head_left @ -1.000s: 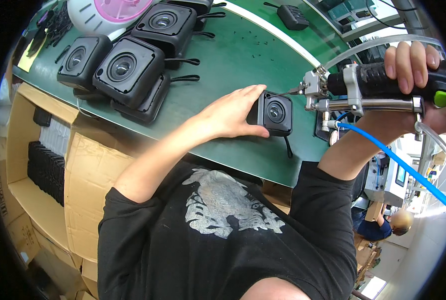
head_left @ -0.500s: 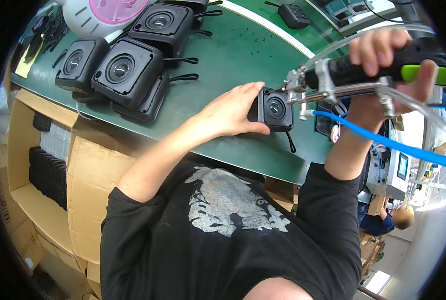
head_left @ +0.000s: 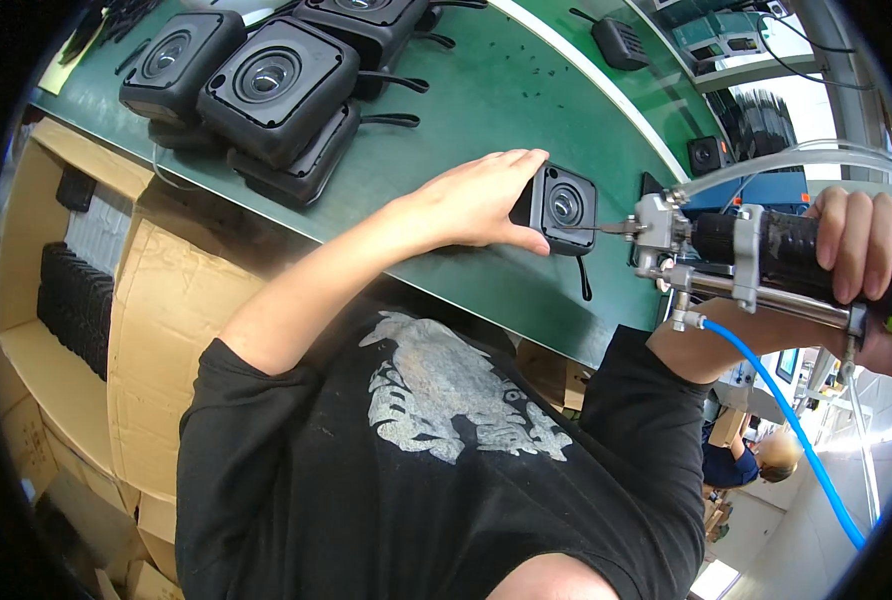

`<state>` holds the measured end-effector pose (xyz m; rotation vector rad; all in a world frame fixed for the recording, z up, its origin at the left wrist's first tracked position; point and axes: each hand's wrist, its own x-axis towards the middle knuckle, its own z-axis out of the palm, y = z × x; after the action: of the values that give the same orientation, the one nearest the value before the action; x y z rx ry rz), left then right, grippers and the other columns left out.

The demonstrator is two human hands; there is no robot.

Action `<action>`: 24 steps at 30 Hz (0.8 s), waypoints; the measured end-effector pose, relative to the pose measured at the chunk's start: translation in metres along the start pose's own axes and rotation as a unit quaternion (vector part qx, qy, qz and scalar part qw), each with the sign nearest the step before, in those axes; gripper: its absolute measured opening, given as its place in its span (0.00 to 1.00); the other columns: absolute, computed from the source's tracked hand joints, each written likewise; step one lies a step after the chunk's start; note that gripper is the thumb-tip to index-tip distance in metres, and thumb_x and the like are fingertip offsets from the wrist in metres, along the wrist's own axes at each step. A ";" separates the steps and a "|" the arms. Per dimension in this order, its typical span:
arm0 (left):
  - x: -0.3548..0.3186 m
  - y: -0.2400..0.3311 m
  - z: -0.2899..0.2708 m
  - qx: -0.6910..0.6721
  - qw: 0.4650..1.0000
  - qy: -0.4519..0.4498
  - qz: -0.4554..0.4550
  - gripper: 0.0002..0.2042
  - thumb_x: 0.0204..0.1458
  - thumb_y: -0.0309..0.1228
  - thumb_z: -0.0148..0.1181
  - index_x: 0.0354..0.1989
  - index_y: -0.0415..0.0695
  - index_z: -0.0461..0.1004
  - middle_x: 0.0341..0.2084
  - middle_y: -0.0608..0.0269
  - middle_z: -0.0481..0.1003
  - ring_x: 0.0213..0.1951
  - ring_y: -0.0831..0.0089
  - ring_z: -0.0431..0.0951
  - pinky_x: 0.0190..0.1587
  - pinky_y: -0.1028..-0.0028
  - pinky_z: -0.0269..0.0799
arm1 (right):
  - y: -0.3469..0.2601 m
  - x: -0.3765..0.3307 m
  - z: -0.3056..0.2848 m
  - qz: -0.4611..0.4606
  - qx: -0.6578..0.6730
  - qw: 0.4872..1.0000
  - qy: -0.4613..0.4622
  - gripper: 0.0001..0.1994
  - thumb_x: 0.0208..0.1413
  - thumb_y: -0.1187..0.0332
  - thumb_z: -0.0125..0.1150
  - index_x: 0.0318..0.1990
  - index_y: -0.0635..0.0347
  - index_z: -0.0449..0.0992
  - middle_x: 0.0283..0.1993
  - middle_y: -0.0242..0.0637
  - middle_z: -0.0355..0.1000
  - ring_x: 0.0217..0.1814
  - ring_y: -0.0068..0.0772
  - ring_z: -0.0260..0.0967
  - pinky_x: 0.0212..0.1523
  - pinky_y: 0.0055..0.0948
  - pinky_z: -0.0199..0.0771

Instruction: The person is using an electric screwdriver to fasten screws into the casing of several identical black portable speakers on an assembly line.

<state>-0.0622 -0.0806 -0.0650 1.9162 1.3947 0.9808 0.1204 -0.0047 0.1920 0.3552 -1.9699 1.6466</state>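
My left hand (head_left: 471,198) grips a small black square housing with a round lens (head_left: 560,208), holding it upright on the green bench mat (head_left: 466,100); a short black cable hangs from its underside. My right hand (head_left: 859,262) is closed around the black grip of a pneumatic screwdriver (head_left: 741,258). The tool lies level and its thin bit touches the right edge of the housing. A blue air hose (head_left: 786,420) and a clear tube run off the tool.
Several larger black lens housings (head_left: 266,85) with cables are stacked at the mat's far left. Two more small black parts (head_left: 618,40) lie further back. Open cardboard boxes (head_left: 156,300) with black parts stand below the bench edge on the left. Another person (head_left: 751,462) is behind at lower right.
The screwdriver has come down from above the housing and levelled out, its bit now meeting the housing's right edge. My left hand kept hold of the housing.
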 end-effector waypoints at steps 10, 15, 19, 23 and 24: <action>0.001 -0.002 0.003 0.014 0.999 0.021 0.020 0.47 0.40 0.50 0.72 0.60 0.27 0.57 0.55 0.39 0.67 0.59 0.51 0.67 0.61 0.63 0.64 | 0.016 -0.012 0.018 -0.035 -0.031 0.993 0.113 0.34 0.61 0.36 0.44 0.46 0.66 0.64 0.28 0.43 0.65 0.20 0.37 0.64 0.20 0.39 0.67; 0.000 0.001 0.000 -0.007 1.000 0.012 0.007 0.46 0.40 0.49 0.72 0.61 0.30 0.57 0.57 0.39 0.65 0.60 0.49 0.65 0.62 0.62 0.63 | 0.009 -0.009 0.021 -0.001 -0.114 0.987 0.116 0.31 0.60 0.37 0.48 0.44 0.64 0.63 0.27 0.42 0.65 0.19 0.37 0.63 0.20 0.38 0.67; 0.000 0.002 -0.002 -0.016 1.000 0.000 0.001 0.46 0.41 0.48 0.72 0.62 0.32 0.56 0.59 0.38 0.63 0.62 0.49 0.63 0.64 0.61 0.61 | 0.012 0.008 0.017 0.020 -0.127 0.991 0.036 0.31 0.61 0.38 0.47 0.46 0.64 0.63 0.28 0.42 0.65 0.20 0.37 0.64 0.20 0.39 0.69; 0.001 0.000 0.002 -0.027 1.000 -0.001 -0.002 0.45 0.40 0.47 0.73 0.61 0.31 0.57 0.58 0.37 0.64 0.62 0.49 0.64 0.63 0.61 0.61 | 0.028 0.001 0.009 0.053 -0.034 0.997 -0.039 0.29 0.56 0.41 0.55 0.46 0.62 0.63 0.30 0.36 0.65 0.24 0.31 0.66 0.27 0.34 0.66; 0.001 0.000 0.004 -0.017 1.000 0.021 0.012 0.45 0.39 0.47 0.74 0.60 0.30 0.57 0.55 0.39 0.66 0.59 0.49 0.66 0.62 0.62 0.63 | 0.033 -0.006 0.008 0.035 -0.025 0.999 -0.012 0.28 0.56 0.42 0.56 0.45 0.60 0.64 0.29 0.34 0.65 0.24 0.29 0.65 0.28 0.32 0.65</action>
<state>-0.0592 -0.0799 -0.0674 1.9018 1.3714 1.0566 0.1065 -0.0059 0.1604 0.2917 -2.0590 1.6398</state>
